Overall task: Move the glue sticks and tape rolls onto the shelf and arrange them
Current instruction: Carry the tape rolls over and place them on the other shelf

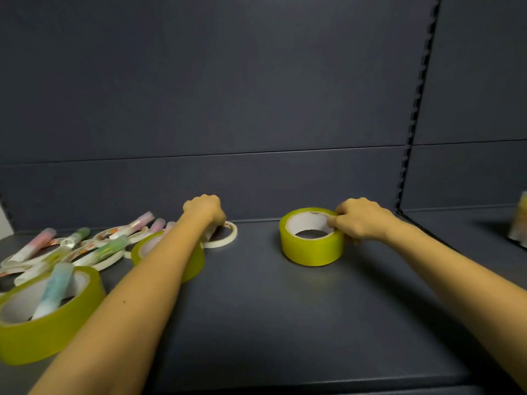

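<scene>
Right hand (362,220) pinches rim of wide yellow-green tape roll (312,248); left hand (205,209) grips thin white tape ring (226,238). Risk: left forearm may nudge second yellow-green roll (141,249), scattering pastel glue sticks (108,249).

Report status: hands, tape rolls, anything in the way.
Right hand grips rim of wide yellow-green tape roll, flat on dark shelf. Left hand pinches thin white tape ring. Pastel glue sticks piled far left, unsorted; nothing blocks either hand.
</scene>
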A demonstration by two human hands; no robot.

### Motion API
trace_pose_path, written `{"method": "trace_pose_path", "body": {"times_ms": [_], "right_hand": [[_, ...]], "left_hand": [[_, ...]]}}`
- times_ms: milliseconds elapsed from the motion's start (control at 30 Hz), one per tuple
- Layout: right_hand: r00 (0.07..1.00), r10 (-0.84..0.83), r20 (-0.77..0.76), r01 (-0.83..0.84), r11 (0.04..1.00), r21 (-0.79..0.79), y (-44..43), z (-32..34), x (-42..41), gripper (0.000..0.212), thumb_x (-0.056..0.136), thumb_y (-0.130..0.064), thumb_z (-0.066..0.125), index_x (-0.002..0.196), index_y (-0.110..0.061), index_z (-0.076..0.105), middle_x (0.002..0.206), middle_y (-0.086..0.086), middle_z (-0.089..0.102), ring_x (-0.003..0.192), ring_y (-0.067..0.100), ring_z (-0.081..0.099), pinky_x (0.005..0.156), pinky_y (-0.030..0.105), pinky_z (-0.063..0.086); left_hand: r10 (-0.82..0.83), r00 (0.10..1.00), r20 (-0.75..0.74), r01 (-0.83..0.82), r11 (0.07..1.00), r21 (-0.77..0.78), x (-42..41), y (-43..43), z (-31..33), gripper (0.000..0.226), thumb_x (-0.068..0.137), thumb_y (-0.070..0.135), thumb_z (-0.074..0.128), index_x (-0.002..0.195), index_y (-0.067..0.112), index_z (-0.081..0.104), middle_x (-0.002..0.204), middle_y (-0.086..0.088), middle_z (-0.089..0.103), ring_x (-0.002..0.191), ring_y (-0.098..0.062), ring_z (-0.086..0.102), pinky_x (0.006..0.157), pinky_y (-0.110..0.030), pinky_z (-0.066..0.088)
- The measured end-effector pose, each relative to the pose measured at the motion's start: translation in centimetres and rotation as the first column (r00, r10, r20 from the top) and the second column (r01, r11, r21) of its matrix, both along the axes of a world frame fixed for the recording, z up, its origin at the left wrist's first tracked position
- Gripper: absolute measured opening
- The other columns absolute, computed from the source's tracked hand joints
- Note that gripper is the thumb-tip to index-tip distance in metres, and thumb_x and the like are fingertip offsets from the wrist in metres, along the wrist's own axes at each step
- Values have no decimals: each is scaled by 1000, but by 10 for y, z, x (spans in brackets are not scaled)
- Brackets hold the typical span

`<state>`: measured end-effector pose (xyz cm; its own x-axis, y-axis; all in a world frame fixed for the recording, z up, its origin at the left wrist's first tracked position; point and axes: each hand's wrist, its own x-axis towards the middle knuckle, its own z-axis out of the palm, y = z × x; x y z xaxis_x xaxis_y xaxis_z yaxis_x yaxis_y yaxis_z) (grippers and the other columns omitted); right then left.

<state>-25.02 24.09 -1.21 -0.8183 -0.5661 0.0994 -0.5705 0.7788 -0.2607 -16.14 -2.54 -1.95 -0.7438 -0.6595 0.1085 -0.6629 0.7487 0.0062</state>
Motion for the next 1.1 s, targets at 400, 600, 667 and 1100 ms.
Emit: {"method": "trace_pose_path", "body": {"times_ms": [400,600,667,1100], "right_hand": [[992,-109,57,114,990,-88,85,-2,-6,30,90,-34,48,66,-19,56,53,3,62,58,18,60,71,33,49],[980,-190,50,195,972,-128,154,-4,-8,33,87,-35,51,60,-16,54,51,3,62,69,23,62,75,34,50],[979,-203,38,206,969,-133,182,-2,-9,34,87,-35,51,60,-15,55,50,2,61,77,26,63,80,36,51],[975,-221,14,221,969,-112,379,9,-48,31,84,-33,53,60,-15,58,61,8,69,68,24,63,79,37,51]], "left_hand": [[-268,837,-478,383,910,161,-2,85,40,22,78,35,70,85,15,63,81,-8,68,88,-26,65,82,-37,51],[-390,682,-618,579,805,131,-13,169,40,19,75,28,75,85,12,69,93,-6,71,83,-17,59,76,-27,43],[-409,639,-652,623,772,126,-18,200,41,17,75,25,76,83,12,69,89,-6,71,78,-15,57,73,-23,40],[-393,528,-753,707,695,132,-52,403,24,15,73,17,77,83,13,67,78,-4,71,78,-18,66,80,-33,53]]}}
